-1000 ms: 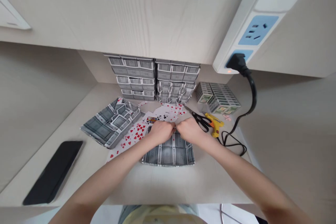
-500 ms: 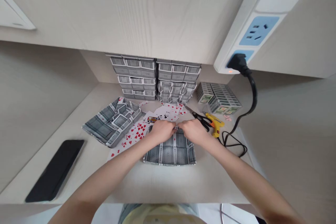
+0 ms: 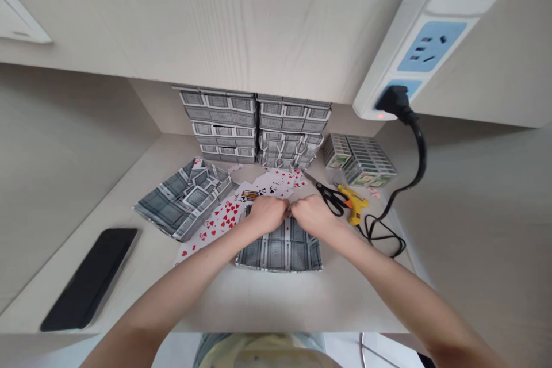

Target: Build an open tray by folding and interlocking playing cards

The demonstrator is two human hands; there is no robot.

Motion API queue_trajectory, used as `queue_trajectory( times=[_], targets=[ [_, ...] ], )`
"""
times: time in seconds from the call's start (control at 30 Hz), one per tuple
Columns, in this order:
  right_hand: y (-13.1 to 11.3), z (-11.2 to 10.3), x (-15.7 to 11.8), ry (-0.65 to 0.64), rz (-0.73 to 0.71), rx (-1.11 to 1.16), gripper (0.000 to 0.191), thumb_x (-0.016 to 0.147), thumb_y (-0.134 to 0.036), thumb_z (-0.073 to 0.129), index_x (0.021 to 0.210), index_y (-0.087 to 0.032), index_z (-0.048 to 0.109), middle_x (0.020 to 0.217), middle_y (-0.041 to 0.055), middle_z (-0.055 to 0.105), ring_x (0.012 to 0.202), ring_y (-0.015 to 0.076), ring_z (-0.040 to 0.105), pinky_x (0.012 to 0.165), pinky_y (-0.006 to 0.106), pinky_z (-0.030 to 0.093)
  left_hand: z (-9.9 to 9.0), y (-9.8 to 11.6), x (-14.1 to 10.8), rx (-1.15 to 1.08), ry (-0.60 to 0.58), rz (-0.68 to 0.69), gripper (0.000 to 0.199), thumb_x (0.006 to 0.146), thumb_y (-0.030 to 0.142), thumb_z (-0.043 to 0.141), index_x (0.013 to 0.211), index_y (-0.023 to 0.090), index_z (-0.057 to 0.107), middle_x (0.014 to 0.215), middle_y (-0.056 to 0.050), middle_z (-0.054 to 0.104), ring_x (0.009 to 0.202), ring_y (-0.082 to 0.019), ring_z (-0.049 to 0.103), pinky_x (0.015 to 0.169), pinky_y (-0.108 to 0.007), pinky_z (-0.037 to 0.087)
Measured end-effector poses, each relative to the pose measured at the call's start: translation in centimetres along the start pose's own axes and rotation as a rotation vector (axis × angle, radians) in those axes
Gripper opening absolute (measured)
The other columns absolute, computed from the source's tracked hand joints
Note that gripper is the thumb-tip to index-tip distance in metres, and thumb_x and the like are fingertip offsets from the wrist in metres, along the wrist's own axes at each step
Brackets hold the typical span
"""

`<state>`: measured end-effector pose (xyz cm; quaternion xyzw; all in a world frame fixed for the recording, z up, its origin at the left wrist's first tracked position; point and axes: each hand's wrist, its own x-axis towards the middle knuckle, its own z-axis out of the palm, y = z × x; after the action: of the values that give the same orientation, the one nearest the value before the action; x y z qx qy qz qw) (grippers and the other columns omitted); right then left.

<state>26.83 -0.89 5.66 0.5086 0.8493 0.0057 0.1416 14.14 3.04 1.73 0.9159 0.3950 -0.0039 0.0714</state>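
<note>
A box made of grey-backed playing cards (image 3: 282,250) lies in front of me on the desk. My left hand (image 3: 269,214) and my right hand (image 3: 313,214) meet at its far edge, fingers curled and closed on that rim. The fingertips are mostly hidden behind the knuckles. Loose playing cards (image 3: 226,214), face up, spread to the left of the box and behind it. An open tray of the same cards (image 3: 172,201) sits to the left, with folded card pieces (image 3: 200,195) inside.
Stacked card boxes (image 3: 224,115) stand at the back. On the right are packs of cards (image 3: 366,161), black scissors (image 3: 332,198) and a yellow glue gun (image 3: 354,204) with its black cord. A phone (image 3: 90,279) lies at left; a power strip (image 3: 414,57) hangs above right.
My right hand has turned slightly at the box's far edge, its knuckles more bunched. My left hand and the box stay almost in place; the view shifts a little.
</note>
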Motion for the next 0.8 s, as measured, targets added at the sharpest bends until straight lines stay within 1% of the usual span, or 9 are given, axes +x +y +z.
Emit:
queue_trajectory(
  times=[0.2,0.3,0.47,0.63,0.8],
  targets=[
    [0.6,0.3,0.1,-0.016,0.059,0.011,0.021,0.075,-0.010,0.042,0.076,-0.011,0.063,0.077,0.0147,0.067,0.072,0.0225,0.062,0.059,0.028,0.040,0.0,0.1,0.2,0.010,-0.001,0.020,0.025,0.082,0.028,0.039,0.086,0.016,0.060,0.079,-0.011,0.067,0.077,-0.024,0.063,0.062,-0.032,0.045],
    [1.0,0.8,-0.1,0.011,0.106,0.038,0.019,0.074,-0.012,0.043,0.081,-0.013,0.061,0.081,0.0123,0.067,0.075,0.0223,0.062,0.060,0.028,0.039,0.0,0.1,0.3,0.018,-0.015,0.031,0.024,0.082,0.030,0.040,0.087,0.016,0.059,0.080,-0.010,0.067,0.078,-0.023,0.063,0.063,-0.030,0.046],
    [1.0,1.7,-0.5,0.061,0.182,0.103,0.020,0.074,-0.012,0.041,0.083,-0.016,0.059,0.084,0.0092,0.067,0.078,0.0208,0.062,0.061,0.026,0.037,0.1,0.1,0.2,0.021,0.003,0.038,0.024,0.084,0.029,0.038,0.087,0.015,0.058,0.081,-0.011,0.066,0.077,-0.023,0.063,0.062,-0.030,0.046],
    [1.1,1.2,-0.9,0.037,0.175,0.113,0.021,0.076,-0.010,0.040,0.085,-0.016,0.058,0.084,0.0095,0.067,0.077,0.0200,0.062,0.060,0.026,0.036,0.1,-0.1,0.1,0.001,0.027,0.063,0.025,0.084,0.032,0.037,0.090,0.019,0.057,0.081,-0.008,0.067,0.076,-0.023,0.063,0.060,-0.030,0.045],
    [1.8,1.0,-1.5,0.084,0.169,0.120,0.020,0.079,-0.012,0.039,0.084,-0.016,0.058,0.081,0.0087,0.067,0.075,0.0195,0.062,0.059,0.025,0.035,0.0,-0.2,-0.2,-0.012,0.035,0.052,0.025,0.084,0.034,0.039,0.090,0.020,0.058,0.083,-0.007,0.067,0.077,-0.021,0.062,0.063,-0.029,0.045]
  ],
)
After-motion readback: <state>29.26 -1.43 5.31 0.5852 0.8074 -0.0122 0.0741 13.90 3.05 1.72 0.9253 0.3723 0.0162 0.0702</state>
